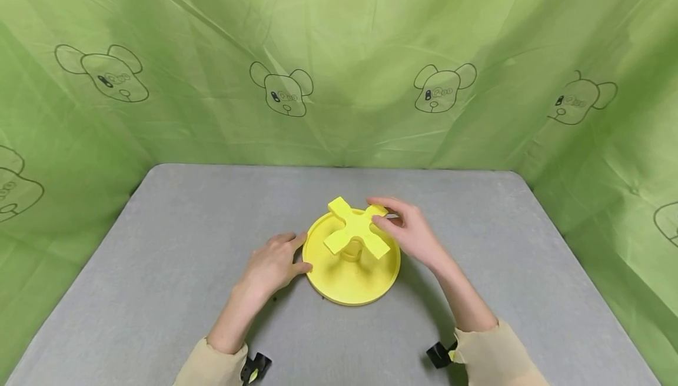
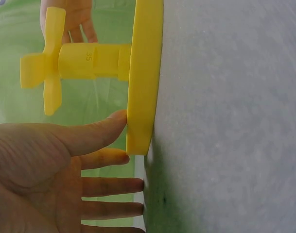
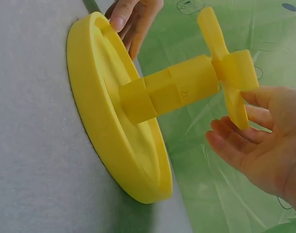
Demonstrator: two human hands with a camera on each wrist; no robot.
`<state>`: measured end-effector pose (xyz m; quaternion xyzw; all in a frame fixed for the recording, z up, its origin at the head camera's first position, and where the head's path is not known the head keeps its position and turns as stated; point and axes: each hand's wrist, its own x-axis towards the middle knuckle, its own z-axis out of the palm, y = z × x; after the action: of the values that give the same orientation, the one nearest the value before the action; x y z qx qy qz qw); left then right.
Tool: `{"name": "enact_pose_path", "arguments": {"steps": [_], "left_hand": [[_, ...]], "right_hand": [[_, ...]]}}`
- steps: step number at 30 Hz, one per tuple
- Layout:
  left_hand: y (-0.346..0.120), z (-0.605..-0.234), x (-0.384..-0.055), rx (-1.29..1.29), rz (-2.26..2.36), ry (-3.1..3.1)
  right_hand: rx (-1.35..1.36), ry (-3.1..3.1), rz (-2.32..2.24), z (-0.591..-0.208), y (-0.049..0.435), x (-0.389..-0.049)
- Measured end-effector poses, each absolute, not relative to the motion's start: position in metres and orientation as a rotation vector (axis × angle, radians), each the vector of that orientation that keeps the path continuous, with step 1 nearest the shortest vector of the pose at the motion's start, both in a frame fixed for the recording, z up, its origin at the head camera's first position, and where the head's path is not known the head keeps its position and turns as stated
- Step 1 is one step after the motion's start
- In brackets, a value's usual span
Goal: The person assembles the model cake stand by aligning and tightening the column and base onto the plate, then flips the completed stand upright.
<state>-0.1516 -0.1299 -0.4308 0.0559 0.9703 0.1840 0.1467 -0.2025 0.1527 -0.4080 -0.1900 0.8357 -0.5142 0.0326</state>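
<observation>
A yellow round tray-like base (image 1: 349, 289) with a raised rim lies flat on the table. From its middle rises a stepped yellow post (image 2: 77, 60), which carries a four-armed yellow cross-shaped handle (image 1: 357, 226). My left hand (image 1: 272, 261) touches the left side of the rim with thumb and forefinger; the left wrist view shows its fingers straight beside the base. At the far right arm of the cross, my right hand (image 1: 410, 230) pinches with the thumb (image 3: 258, 94) on one side and curled fingers behind.
The grey table (image 1: 185, 245) extends around the base. Green curtains (image 1: 360, 33) with mouse-head drawings stand behind and at both sides. Black straps with small mounts (image 1: 256, 368) are on the wrists, by the beige sleeves (image 1: 500, 353).
</observation>
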Motion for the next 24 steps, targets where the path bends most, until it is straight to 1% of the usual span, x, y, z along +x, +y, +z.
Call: {"name": "enact_pose_path", "arguments": {"steps": [9, 14, 19, 24], "left_hand": [[-0.130, -0.432, -0.152, 0.162, 0.529, 2.787], [-0.129, -0.430, -0.152, 0.157, 0.523, 2.780], [-0.128, -0.429, -0.152, 0.152, 0.529, 2.778], [-0.128, -0.429, -0.152, 0.151, 0.534, 2.782]], "right_hand": [[-0.629, 2.731, -1.537, -0.411, 0.164, -0.179], [-0.676, 2.872, -1.406, -0.409, 0.167, -0.167], [-0.723, 2.967, -1.265, -0.404, 0.169, -0.156], [-0.710, 2.964, -1.199, -0.396, 0.167, -0.148]]}}
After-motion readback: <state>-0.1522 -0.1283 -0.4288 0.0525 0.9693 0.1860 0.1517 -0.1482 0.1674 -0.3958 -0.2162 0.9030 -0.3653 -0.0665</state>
